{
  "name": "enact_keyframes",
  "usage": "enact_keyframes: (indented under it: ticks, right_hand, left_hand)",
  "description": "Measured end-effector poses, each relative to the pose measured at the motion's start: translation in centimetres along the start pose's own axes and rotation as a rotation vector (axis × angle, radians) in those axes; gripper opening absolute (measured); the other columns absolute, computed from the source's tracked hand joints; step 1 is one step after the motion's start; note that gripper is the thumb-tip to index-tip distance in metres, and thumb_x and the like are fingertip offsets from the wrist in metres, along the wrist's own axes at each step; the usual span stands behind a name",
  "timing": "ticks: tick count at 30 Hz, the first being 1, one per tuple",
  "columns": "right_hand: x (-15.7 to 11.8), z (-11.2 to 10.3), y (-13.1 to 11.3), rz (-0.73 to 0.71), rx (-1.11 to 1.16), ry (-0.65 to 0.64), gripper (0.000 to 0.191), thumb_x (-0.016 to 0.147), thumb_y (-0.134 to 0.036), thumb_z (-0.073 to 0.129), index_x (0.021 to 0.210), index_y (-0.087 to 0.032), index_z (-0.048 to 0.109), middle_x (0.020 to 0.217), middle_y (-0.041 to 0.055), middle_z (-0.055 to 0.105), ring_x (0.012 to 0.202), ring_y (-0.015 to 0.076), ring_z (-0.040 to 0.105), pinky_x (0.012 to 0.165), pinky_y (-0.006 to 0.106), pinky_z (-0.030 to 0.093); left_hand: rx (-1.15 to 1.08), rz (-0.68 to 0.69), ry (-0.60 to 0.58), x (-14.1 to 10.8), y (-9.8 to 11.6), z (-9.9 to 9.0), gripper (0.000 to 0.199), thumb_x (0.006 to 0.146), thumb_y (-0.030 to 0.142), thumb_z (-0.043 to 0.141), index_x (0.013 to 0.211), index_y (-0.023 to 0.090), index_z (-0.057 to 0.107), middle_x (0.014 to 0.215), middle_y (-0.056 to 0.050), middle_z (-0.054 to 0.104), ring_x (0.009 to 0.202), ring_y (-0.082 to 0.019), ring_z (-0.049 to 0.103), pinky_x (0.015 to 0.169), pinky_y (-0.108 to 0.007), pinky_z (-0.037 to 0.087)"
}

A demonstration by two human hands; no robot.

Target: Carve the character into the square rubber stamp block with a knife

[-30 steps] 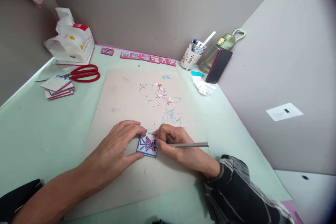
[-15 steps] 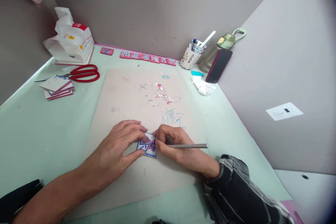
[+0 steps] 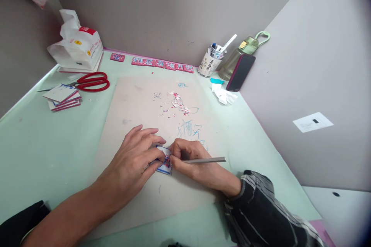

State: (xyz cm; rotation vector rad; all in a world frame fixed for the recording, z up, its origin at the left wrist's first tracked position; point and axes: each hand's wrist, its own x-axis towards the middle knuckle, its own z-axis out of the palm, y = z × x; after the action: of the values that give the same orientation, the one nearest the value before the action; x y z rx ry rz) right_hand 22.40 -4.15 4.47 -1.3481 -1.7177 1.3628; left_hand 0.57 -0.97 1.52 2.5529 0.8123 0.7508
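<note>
A small square tile [image 3: 164, 169] lies on the beige board, white on top with a blue border and blue and red character strokes. My left hand [image 3: 142, 154] presses on its left part, thumb and index finger drawn close together over the strokes and the other fingers stretched beyond. My right hand [image 3: 191, 158] is closed in a pen grip around a slim metal craft knife [image 3: 210, 160], its handle pointing right. The knife's tip is hidden behind my fingers at the tile's right side.
Red and white scraps [image 3: 178, 102] lie on the board [image 3: 130, 104]. Red scissors [image 3: 92, 82] and stacked tiles [image 3: 62, 96] are at left, beside a tissue pack [image 3: 78, 48]. Finished pink tiles [image 3: 162, 64] line the wall. A pen cup [image 3: 209, 61], bottle [image 3: 232, 63] and phone [image 3: 241, 72] stand back right.
My left thumb and index finger have moved right and closer together, covering more of the tile's strokes. The right hand keeps its grip, with the knife handle shifted slightly left.
</note>
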Motion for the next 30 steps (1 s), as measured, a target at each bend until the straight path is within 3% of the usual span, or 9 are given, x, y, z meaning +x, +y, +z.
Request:
enact_keyframes:
  ticks: [4, 10, 16, 21, 26, 30]
  right_hand:
    - [0.01, -0.04, 0.07, -0.001, -0.005, 0.002, 0.028, 0.091, -0.023, 0.062, 0.070, -0.021, 0.045, 0.073, -0.0032, 0.053, 0.066, 0.0113, 0.040, 0.060, 0.026, 0.032]
    - [0.00, -0.10, 0.17, -0.019, 0.016, 0.000, 0.030, 0.093, -0.027, 0.063, 0.070, -0.021, 0.044, 0.074, -0.0032, 0.053, 0.065, 0.0111, 0.039, 0.060, 0.026, 0.031]
    - [-0.03, -0.18, 0.18, -0.016, -0.022, -0.006, 0.025, 0.091, -0.022, 0.061, 0.072, -0.021, 0.045, 0.072, -0.0043, 0.051, 0.065, 0.0107, 0.038, 0.059, 0.026, 0.030]
    - [-0.01, -0.18, 0.04, -0.009, -0.038, -0.009, 0.027, 0.092, -0.026, 0.061, 0.072, -0.021, 0.045, 0.073, -0.0034, 0.053, 0.065, 0.0112, 0.039, 0.058, 0.026, 0.030]
    - [0.02, -0.06, 0.08, -0.008, -0.035, -0.007, 0.026, 0.091, -0.025, 0.062, 0.071, -0.021, 0.044, 0.071, -0.0039, 0.053, 0.064, 0.0112, 0.039, 0.058, 0.026, 0.030]
    - [0.03, 0.21, 0.35, -0.020, 0.040, 0.036, 0.028, 0.090, -0.023, 0.062, 0.070, -0.021, 0.043, 0.071, -0.0039, 0.051, 0.065, 0.0114, 0.039, 0.059, 0.026, 0.030]
  left_hand:
    - [0.068, 0.022, 0.006, 0.42, 0.26, -0.08, 0.023, 0.098, 0.010, 0.049, 0.089, 0.022, 0.066, 0.118, -0.007, 0.070, 0.133, -0.031, 0.050, 0.117, -0.063, 0.028]
    - [0.059, 0.023, -0.086, 0.82, 0.15, -0.16, 0.021, 0.097, 0.012, 0.047, 0.086, 0.020, 0.063, 0.120, -0.011, 0.070, 0.136, -0.034, 0.050, 0.115, -0.067, 0.031]
    - [-0.016, -0.025, -0.064, 0.44, -0.41, -0.22, 0.020, 0.099, 0.018, 0.047, 0.090, 0.023, 0.065, 0.124, -0.007, 0.068, 0.135, -0.030, 0.049, 0.114, -0.060, 0.035]
    - [-0.078, -0.116, -0.089, 0.47, -0.11, -0.51, 0.016, 0.095, 0.022, 0.050, 0.090, 0.023, 0.065, 0.115, -0.007, 0.070, 0.114, -0.028, 0.060, 0.090, -0.044, 0.052]
    - [-0.283, -0.340, -0.139, 0.09, -0.04, -0.29, 0.014, 0.093, 0.027, 0.050, 0.085, 0.023, 0.061, 0.118, -0.003, 0.064, 0.072, -0.013, 0.060, 0.066, -0.030, 0.051]
    - [-0.417, -0.412, -0.140, 0.02, -0.31, -0.40, 0.016, 0.092, 0.032, 0.052, 0.082, 0.023, 0.062, 0.116, -0.002, 0.062, 0.066, -0.010, 0.056, 0.064, -0.028, 0.050]
